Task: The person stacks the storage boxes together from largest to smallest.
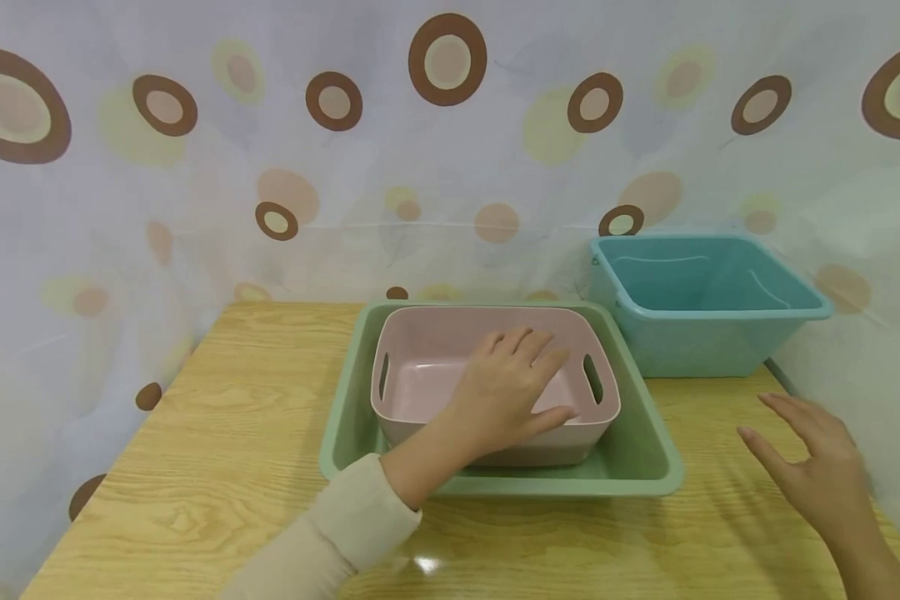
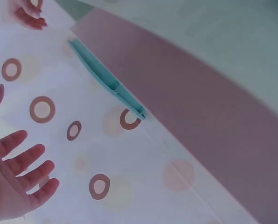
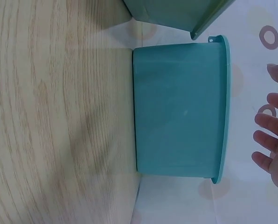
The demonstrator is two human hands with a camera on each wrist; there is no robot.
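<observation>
A pink basket (image 1: 420,392) with oval handle slots sits inside a larger green basin (image 1: 645,450) on the wooden table. Over the basket's front half hovers my left hand (image 1: 502,387), fingers spread and gripping nothing. In the left wrist view that hand (image 2: 17,177) shows beside the basket's pink wall (image 2: 176,93). My right hand (image 1: 821,458) is held in the air right of the basin, thumb apart from the fingers, holding nothing. The right wrist view shows its fingers (image 3: 269,123) relaxed, with the blue bin (image 3: 181,112) beyond them.
The blue bin (image 1: 712,346) stands upright at the back right of the table, close to the basin's right side. Behind the table hangs a pale curtain (image 1: 390,150) with brown ring patterns. Bare wood (image 1: 217,433) extends left of the basin.
</observation>
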